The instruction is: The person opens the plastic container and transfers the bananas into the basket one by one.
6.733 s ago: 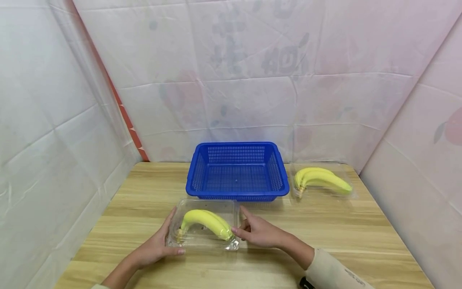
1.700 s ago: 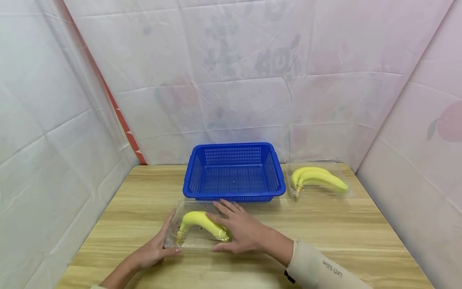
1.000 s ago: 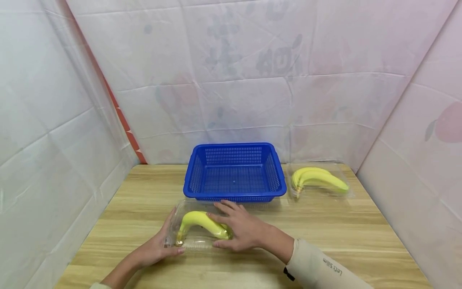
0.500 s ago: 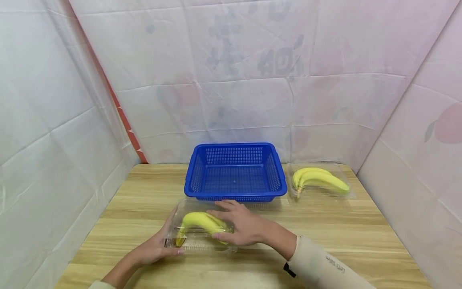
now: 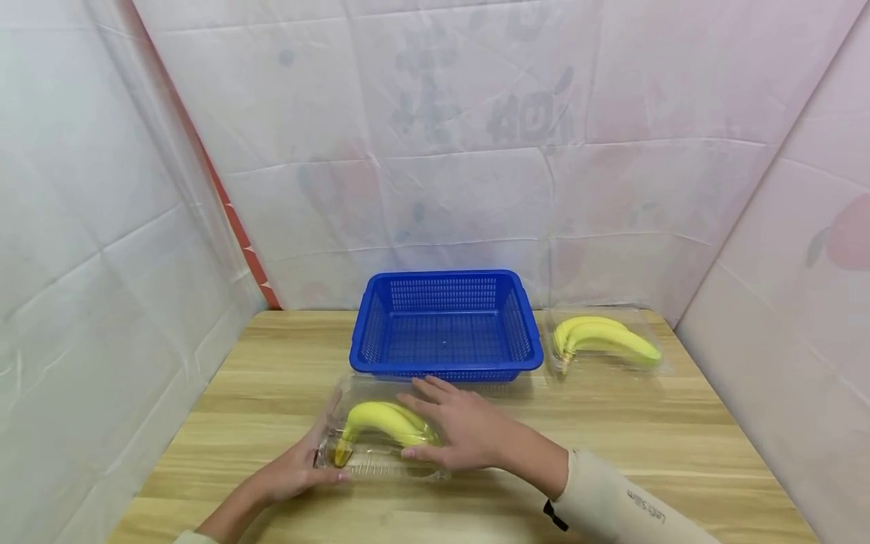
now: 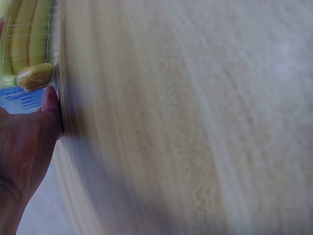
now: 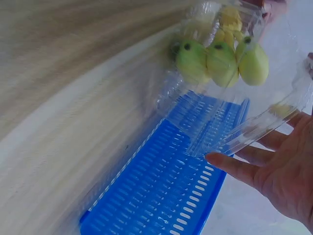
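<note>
Clear box (image 5: 370,465) with bananas (image 5: 379,419): on bench (image 5: 612,461), in front of basket (image 5: 445,367) near back edge. Left hand (image 5: 295,468) grips its left end; right hand (image 5: 470,431) has shifted onto lid (image 5: 381,387), holding it, front edge apparently raised; box probably unlatched

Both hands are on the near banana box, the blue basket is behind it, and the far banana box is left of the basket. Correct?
Not quite: the head view shows the far banana box right of the blue basket. The left hand and right hand are on the near banana box, basket behind it.
</note>
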`<state>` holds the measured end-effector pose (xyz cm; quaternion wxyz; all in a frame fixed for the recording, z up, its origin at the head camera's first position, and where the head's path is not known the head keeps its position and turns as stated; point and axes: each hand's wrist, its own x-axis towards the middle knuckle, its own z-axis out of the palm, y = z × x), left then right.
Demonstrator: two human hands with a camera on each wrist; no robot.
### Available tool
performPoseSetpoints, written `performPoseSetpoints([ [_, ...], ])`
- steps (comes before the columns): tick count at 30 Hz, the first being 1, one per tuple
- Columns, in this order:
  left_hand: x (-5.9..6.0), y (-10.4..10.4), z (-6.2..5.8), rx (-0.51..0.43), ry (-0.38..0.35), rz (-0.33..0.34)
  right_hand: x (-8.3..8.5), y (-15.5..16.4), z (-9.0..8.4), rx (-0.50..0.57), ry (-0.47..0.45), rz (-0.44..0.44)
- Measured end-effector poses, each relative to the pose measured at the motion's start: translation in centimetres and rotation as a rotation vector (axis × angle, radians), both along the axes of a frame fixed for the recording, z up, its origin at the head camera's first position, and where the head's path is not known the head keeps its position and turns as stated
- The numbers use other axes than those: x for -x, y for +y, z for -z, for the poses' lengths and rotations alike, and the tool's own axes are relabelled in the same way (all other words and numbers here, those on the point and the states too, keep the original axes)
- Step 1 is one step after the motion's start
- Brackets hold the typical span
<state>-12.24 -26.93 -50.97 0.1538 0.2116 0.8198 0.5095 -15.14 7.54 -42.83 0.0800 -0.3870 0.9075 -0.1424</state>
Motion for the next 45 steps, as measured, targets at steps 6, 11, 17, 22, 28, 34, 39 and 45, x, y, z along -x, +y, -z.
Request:
performPoseSetpoints([
  [6,0.0,0.1,0.0,0.040,-0.033,-0.023,-0.9,1.4,0.8,0.006,-0.001,-0.005],
  [11,0.0,0.1,-0.1,0.065,-0.061,-0.048,-0.9,2.5,1.6,0.037,-0.014,-0.064],
  [17,0.1,0.3,-0.1,0.070,-0.085,-0.051,-0.6,3.1,2.3,0.051,0.028,-0.119],
  [22,-0.1,0.3,0.0,0.080,-0.070,-0.055,-0.5,3.6,2.1,0.069,0.069,-0.132],
  [28,-0.2,0.4,-0.1,0.086,0.001,-0.042,-0.1,4.2,1.6,0.200,0.327,-0.152],
  [34,-0.5,0.2,-0.5,0.136,-0.030,-0.063,0.6,3.8,1.7,0.401,0.658,-0.081],
  [39,-0.6,0.1,-0.5,0.149,-0.034,-0.040,1.0,3.0,1.5,0.579,0.739,0.055],
  [45,-0.4,0.2,-0.2,0.140,-0.019,-0.030,0.9,2.2,1.1,0.722,0.638,0.179],
])
